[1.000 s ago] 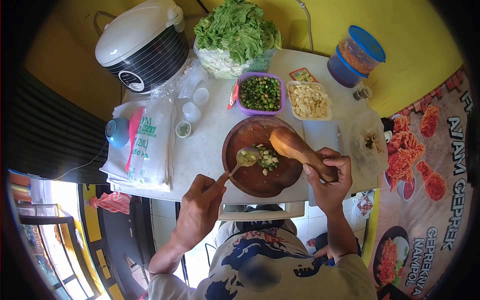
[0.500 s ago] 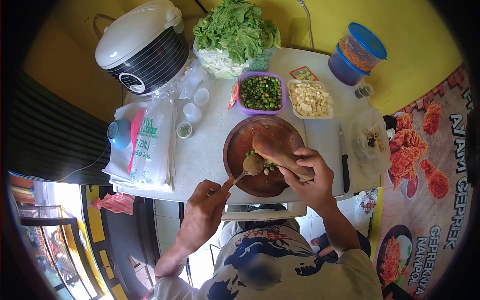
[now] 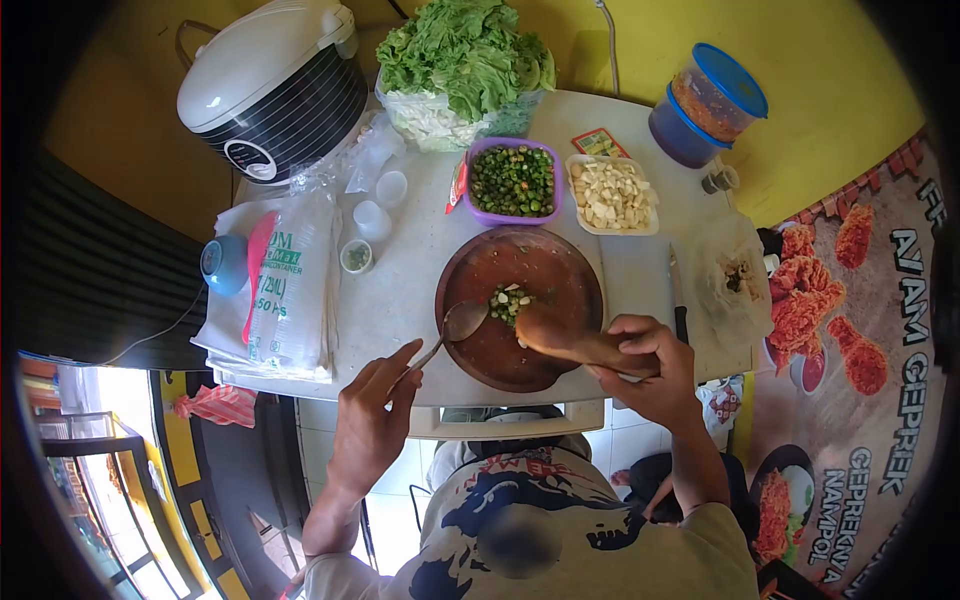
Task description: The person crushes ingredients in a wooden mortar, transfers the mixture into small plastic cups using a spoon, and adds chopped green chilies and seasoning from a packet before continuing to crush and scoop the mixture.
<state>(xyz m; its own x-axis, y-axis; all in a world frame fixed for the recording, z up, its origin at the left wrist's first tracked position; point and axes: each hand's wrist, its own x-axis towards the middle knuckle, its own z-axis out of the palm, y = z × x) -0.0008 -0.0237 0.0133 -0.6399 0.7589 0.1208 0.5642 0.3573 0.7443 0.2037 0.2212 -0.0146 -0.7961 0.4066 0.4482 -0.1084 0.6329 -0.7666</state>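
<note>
A round brown mortar [image 3: 470, 365] stands near the table's front edge. A small heap of chopped green chilies and pale garlic pieces [image 3: 508, 302] lies in it. My right hand [image 3: 645, 375] is closed around the handle of a wooden pestle [image 3: 560, 340], whose thick head rests over the mortar, right of the heap. My left hand [image 3: 375, 410] pinches the handle of a metal spoon [image 3: 464, 321]. The spoon's bowl is at the mortar's left side, just left of the heap.
Behind the mortar are a purple tub of cut chilies [image 3: 513, 181] and a tray of garlic [image 3: 612, 195]. A knife [image 3: 679, 295] lies to the right. Plastic packs [image 3: 290, 290], small cups [image 3: 371, 220] and a rice cooker [image 3: 275, 90] occupy the left; lettuce [image 3: 465, 55] sits at the back.
The pestle has shifted right and down, uncovering the heap. The spoon has drawn left, away from the pestle, with my left hand moving left. The view has shifted slightly.
</note>
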